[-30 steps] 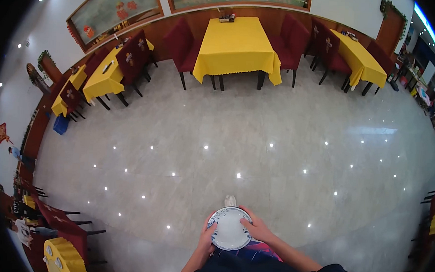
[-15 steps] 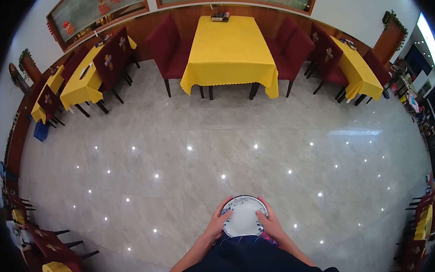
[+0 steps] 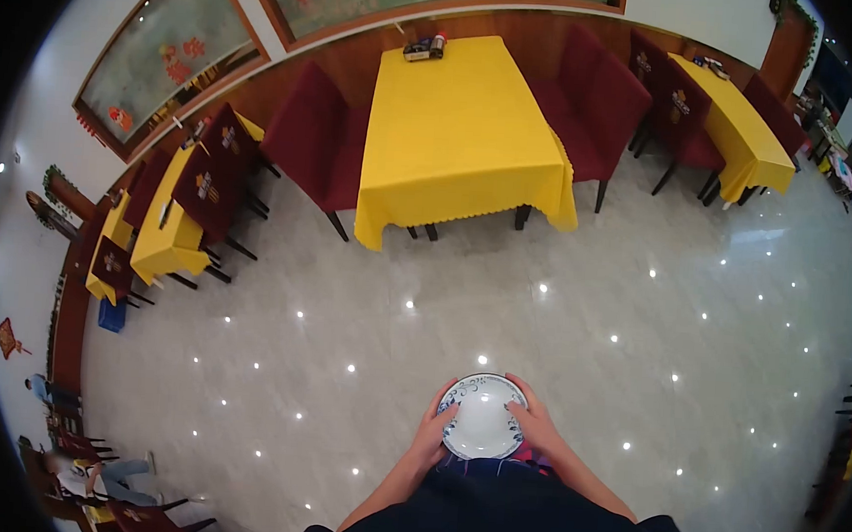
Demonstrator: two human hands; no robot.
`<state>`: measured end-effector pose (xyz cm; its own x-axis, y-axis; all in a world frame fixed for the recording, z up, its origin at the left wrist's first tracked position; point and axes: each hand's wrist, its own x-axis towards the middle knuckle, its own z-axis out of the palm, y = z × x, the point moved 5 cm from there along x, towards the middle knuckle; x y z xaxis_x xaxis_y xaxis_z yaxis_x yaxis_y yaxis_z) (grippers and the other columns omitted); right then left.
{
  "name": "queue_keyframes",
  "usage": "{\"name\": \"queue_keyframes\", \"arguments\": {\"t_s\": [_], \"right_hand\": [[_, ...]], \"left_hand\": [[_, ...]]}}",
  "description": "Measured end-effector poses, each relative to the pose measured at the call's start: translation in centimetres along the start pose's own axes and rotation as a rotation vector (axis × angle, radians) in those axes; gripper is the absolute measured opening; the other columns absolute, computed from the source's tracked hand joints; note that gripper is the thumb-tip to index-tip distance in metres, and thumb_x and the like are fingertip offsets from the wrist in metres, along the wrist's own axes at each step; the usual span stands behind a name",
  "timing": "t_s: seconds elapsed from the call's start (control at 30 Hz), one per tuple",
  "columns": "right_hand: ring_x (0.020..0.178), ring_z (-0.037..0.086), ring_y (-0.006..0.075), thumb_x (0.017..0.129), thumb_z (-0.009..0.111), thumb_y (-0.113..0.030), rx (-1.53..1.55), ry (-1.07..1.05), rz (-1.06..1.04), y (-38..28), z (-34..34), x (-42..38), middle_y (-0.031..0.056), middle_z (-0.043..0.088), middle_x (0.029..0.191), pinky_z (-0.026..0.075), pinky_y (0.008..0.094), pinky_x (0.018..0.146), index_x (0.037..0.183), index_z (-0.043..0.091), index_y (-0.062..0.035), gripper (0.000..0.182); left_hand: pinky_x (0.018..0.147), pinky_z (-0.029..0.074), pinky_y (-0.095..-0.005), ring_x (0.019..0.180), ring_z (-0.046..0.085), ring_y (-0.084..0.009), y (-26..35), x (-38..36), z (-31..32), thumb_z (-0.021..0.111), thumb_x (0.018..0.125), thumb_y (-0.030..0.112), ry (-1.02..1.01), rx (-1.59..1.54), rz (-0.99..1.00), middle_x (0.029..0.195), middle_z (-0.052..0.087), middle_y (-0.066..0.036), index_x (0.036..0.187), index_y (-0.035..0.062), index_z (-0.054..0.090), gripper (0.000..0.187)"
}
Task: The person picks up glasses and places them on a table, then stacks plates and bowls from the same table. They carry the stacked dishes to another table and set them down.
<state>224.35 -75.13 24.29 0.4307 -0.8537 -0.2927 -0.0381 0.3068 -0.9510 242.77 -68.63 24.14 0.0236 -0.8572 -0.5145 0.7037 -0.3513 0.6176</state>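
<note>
A round white plate (image 3: 484,421) with a blue floral rim is held in front of my body, close to my dark shirt. My left hand (image 3: 435,428) grips its left edge, thumb over the rim and fingers curled beneath. On the opposite edge, my right hand (image 3: 531,421) holds it the same way. Only the plate's upper face shows; the fingers under it are mostly hidden. Beneath the plate, a bit of pink and purple material shows by my right wrist.
Ahead stands a table with a yellow cloth (image 3: 463,132), dark red chairs (image 3: 321,143) beside it and a small caddy (image 3: 424,48) at its far end. More yellow-covered tables (image 3: 172,221) line the wall. A seated person (image 3: 106,479) is at lower left. Shiny grey tiles (image 3: 365,311) lie between.
The yellow-covered table ahead appears larger and nearer, and the view has tilted. The seated person at lower left shows more fully. Both hands keep their hold on the plate.
</note>
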Motion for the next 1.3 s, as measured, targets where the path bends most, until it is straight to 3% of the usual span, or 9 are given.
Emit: {"name": "queue_keyframes", "arguments": {"t_s": [0.17,0.37,0.43,0.67,0.83,1.1,1.2,1.27,1.3], "right_hand": [[0.114,0.054,0.0208,0.091,0.052,-0.013,-0.065,-0.045,-0.039,-4.3,-0.4,10.7,0.0155,0.056,0.126,0.042,0.0305,0.097,0.14,0.04,-0.0067,0.051],[0.11,0.056,0.0198,0.092,0.053,-0.016,0.007,-0.085,0.125,-1.7,0.1,22.9,0.0162,0.058,0.12,0.044,0.031,0.093,0.137,0.04,-0.0047,0.048],[0.113,0.053,0.0174,0.093,0.053,-0.013,0.022,-0.115,0.184,-1.9,0.1,27.9,0.0125,0.054,0.123,0.043,0.0307,0.096,0.134,0.04,-0.003,0.044],[0.113,0.053,0.0176,0.093,0.053,-0.012,-0.268,0.045,0.136,-8.9,-2.3,43.7,0.0122,0.055,0.122,0.043,0.0303,0.096,0.133,0.041,-0.0026,0.043],[0.109,0.054,0.0162,0.095,0.052,-0.013,-0.137,0.242,0.093,-13.3,-4.7,52.8,0.0116,0.058,0.118,0.043,0.0289,0.094,0.133,0.044,-0.0021,0.04],[0.105,0.055,0.0168,0.094,0.051,-0.01,-0.03,0.404,0.052,-13.1,-8.3,65.3,0.0116,0.059,0.116,0.043,0.0293,0.093,0.13,0.046,0.0018,0.038],[0.107,0.056,0.0191,0.093,0.052,-0.01,-0.124,0.432,-0.067,-10.8,-11.3,73.3,0.0137,0.059,0.116,0.044,0.0308,0.093,0.129,0.046,0.0013,0.038],[0.107,0.056,0.0204,0.093,0.052,-0.01,-0.078,0.424,-0.045,-10.3,-12.9,79.4,0.0147,0.059,0.116,0.044,0.0314,0.093,0.129,0.047,0.0009,0.038],[0.108,0.057,0.0216,0.092,0.053,-0.011,-0.066,0.423,-0.045,-10.5,-14.2,83.3,0.0157,0.059,0.117,0.045,0.0319,0.093,0.128,0.048,0.0005,0.038]], "left_hand": [[0.097,0.048,-0.0371,0.117,0.054,-0.0263,5.1,8.0,0.3,0.046,0.095,0.001,0.066,-0.078,0.022,0.133,0.05,-0.018,0.145,0.0103,0.035,0.052],[0.098,0.047,-0.0382,0.119,0.053,-0.028,11.2,17.1,-0.9,0.039,0.1,0.008,0.159,-0.088,0.041,0.136,0.047,-0.019,0.145,0.0098,0.033,0.046],[0.099,0.046,-0.0384,0.121,0.052,-0.0285,13.1,22.0,-1.9,0.037,0.102,0.012,0.169,-0.065,0.037,0.137,0.046,-0.02,0.145,0.0101,0.034,0.044],[0.102,0.043,-0.0392,0.122,0.05,-0.0275,21.7,38.8,-1.1,0.035,0.103,0.015,0.075,-0.158,-0.058,0.139,0.046,-0.017,0.145,0.0111,0.033,0.043],[0.103,0.043,-0.0366,0.123,0.05,-0.024,28.3,49.2,3.0,0.037,0.102,0.015,-0.082,-0.212,-0.162,0.137,0.048,-0.013,0.144,0.0127,0.036,0.041],[0.101,0.042,-0.0323,0.121,0.05,-0.0208,32.0,62.8,4.4,0.047,0.099,0.012,-0.031,-0.064,-0.208,0.134,0.05,-0.011,0.14,0.0114,0.041,0.042],[0.1,0.042,-0.0317,0.12,0.05,-0.0208,33.4,70.3,4.6,0.05,0.097,0.011,0.046,0.023,-0.075,0.132,0.051,-0.012,0.139,0.0071,0.042,0.043],[0.1,0.042,-0.0312,0.117,0.052,-0.0209,34.6,76.4,4.4,0.053,0.094,0.008,0.14,0.19,0.183,0.13,0.053,-0.013,0.137,0.0021,0.043,0.045],[0.1,0.042,-0.0312,0.117,0.052,-0.0209,35.4,79.9,4.7,0.053,0.094,0.008,0.153,0.208,0.181,0.13,0.053,-0.013,0.137,0.0021,0.043,0.045]]}}
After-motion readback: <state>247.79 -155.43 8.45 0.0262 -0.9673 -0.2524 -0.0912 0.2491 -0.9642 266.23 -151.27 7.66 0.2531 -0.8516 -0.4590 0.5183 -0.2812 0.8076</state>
